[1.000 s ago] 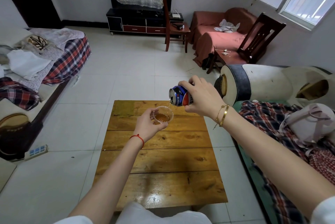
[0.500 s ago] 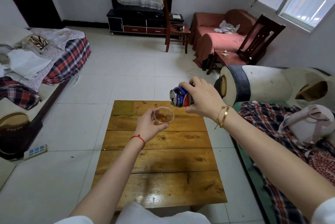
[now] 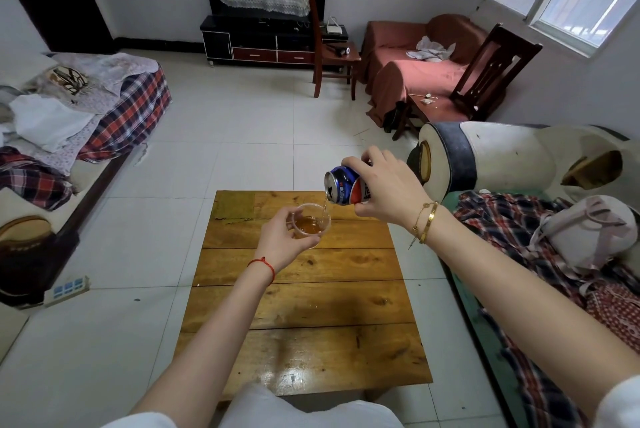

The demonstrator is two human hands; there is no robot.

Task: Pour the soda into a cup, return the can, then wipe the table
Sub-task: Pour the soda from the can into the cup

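My right hand point(image 3: 388, 190) grips a blue and red soda can point(image 3: 343, 185), tipped on its side with its mouth to the left. A thin stream of amber soda runs from it into a clear cup point(image 3: 311, 225). My left hand point(image 3: 280, 242) holds that cup from below, above the far half of the low wooden table point(image 3: 304, 306). The cup holds a layer of amber liquid. No cloth is visible on the table.
A sofa with plaid fabric and a pale bag point(image 3: 585, 233) runs along the table's right side. Another covered sofa point(image 3: 69, 122) stands at the left, with a power strip point(image 3: 67, 289) on the tiled floor. Wooden chairs and a dark TV cabinet point(image 3: 273, 43) stand far back.
The can stays tipped and soda keeps running into the cup; the liquid level looks slightly higher. Both hands hold nearly the same position.
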